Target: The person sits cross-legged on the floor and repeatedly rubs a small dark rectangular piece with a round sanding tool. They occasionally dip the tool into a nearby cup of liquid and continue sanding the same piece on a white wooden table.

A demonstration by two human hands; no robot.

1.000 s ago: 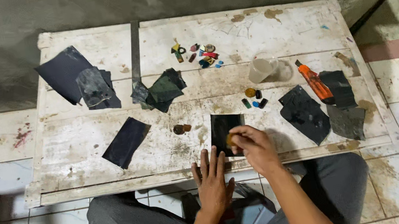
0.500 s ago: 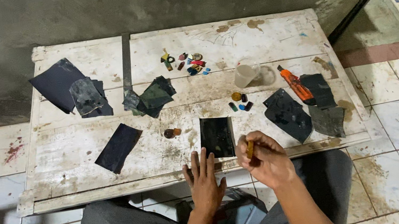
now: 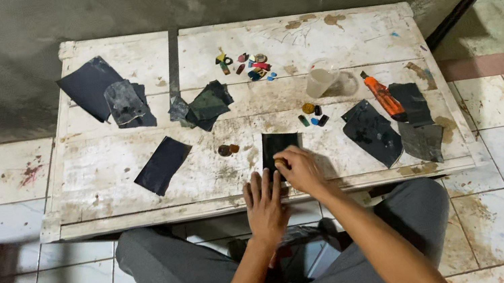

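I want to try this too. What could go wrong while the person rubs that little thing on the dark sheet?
The left hand pins only the near end of the dark sandpaper sheet, so it might slide or curl. The right hand pinches a small piece against it; fingertips could scrape the grit. The plastic cup stands close to the loose bits and may tip if bumped.

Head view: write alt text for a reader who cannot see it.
A seated person presses the left hand flat on a dark sheet at the near edge of a worn white table, while the right hand rubs a small object on it. Other dark sheets, small coloured pieces, a plastic cup and an orange tool lie scattered about.
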